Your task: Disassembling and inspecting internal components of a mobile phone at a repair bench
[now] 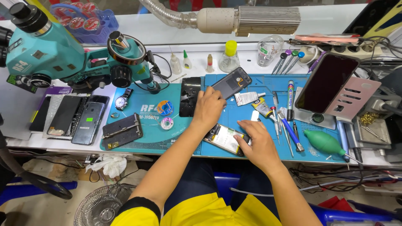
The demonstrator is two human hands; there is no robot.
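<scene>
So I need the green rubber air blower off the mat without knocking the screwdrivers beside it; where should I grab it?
Grip the green air blower round its fat bulb, coming from above and the right. It lies on its side, thin nozzle pointing right, with screwdrivers close on its left; the bulb is its widest, freest part.

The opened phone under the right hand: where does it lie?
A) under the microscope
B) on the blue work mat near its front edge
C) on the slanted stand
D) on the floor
B: the opened phone lies flat on the blue work mat, the right hand resting on it.
</scene>
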